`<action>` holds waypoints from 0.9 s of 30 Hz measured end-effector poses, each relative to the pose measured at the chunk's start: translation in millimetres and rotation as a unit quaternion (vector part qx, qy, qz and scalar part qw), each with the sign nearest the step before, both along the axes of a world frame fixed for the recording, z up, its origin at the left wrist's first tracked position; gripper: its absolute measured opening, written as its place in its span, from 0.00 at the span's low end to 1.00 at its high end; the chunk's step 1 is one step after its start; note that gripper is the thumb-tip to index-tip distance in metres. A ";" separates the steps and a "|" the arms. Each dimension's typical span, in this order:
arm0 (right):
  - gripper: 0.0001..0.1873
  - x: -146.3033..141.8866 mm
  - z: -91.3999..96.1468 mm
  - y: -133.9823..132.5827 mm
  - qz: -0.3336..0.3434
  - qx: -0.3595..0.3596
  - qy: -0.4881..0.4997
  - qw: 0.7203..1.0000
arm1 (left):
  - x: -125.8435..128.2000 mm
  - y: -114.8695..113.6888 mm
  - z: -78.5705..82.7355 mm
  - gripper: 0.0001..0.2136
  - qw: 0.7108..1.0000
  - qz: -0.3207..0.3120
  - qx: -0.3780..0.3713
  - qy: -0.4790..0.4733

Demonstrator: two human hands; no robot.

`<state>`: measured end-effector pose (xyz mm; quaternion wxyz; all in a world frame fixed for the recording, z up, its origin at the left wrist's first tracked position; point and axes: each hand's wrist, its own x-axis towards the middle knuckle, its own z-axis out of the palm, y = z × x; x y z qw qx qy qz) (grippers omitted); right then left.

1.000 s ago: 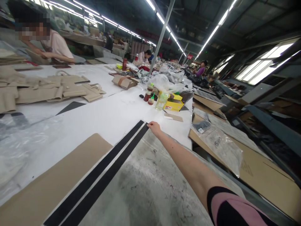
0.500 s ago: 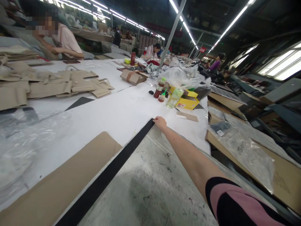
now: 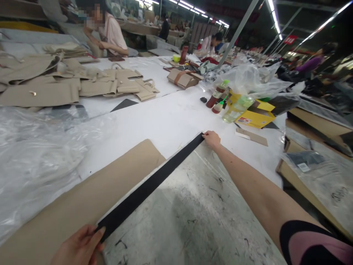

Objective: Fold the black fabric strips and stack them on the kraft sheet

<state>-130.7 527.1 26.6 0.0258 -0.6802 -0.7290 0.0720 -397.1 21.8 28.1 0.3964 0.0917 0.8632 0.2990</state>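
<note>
A long black strip point(image 3: 151, 184) lies along the edge of a scuffed grey board point(image 3: 171, 217). My left hand point(image 3: 82, 244) pinches its near end between thumb and fingers, low in the view. At the far end, the fingers of my right hand point(image 3: 211, 140) are closed on the strip's tip, with that arm stretched across the board. Beside the strip, on its left, a large beige sheet point(image 3: 110, 180) rests on the white table point(image 3: 171, 114); part of it passes under or behind my left hand.
Clear plastic sheeting point(image 3: 41, 154) lies at the left, below piled beige pieces point(image 3: 96, 84). Bottles point(image 3: 217, 94) and a yellow box point(image 3: 256, 114) stand beyond my right hand. Cardboard point(image 3: 311, 191) leans at the right. A co-worker point(image 3: 113, 35) sits across the table.
My left hand has come into view, holding the strip's near end. My right hand still grips the far end. The view has turned left, so the surroundings appear further right.
</note>
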 end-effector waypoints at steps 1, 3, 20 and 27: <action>0.15 0.8 -0.7 -0.2 -0.001 0.004 0.002 1.000 | 2.2 4.1 7.1 0.21 1.000 0.008 0.002 0.000; 0.13 2.7 -2.6 -0.3 -0.006 0.013 0.008 1.000 | 4.6 11.7 19.4 0.21 1.000 0.010 0.010 -0.016; 0.12 13.4 -12.7 8.1 -0.020 0.026 0.024 0.999 | 2.8 14.0 11.2 0.17 0.999 0.015 0.011 -0.026; 0.11 13.9 -12.5 7.3 -0.023 0.023 0.027 0.999 | 0.3 13.9 16.1 0.16 1.000 -0.023 -0.008 -0.002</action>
